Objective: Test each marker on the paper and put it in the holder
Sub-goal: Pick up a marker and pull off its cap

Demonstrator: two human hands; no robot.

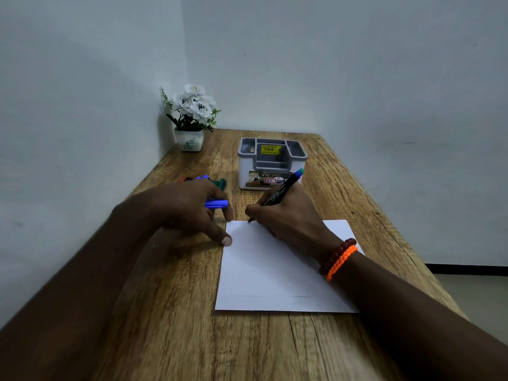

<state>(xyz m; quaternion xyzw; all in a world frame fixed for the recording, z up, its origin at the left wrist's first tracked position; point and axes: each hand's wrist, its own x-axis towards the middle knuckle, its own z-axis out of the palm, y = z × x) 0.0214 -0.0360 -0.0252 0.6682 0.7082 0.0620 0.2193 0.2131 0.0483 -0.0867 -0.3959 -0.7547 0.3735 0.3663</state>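
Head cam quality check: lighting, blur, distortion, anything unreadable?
Head view: dim, bluish light; soft shadow under the left hand on the table. Wide-angle bending shows in the splayed table edges and stretched forearms. Near table edge and lower corners smear soft. The blue cap glows oversaturated. Holder sticker is partly legible; print on the marker in the right hand is not.

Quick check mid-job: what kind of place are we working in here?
Probably a small home or office desk set in a room corner: a wooden table against plain walls, a grey desk organiser with its price sticker on, and a potted white flower at the back. Nothing suggests a workshop or lab.
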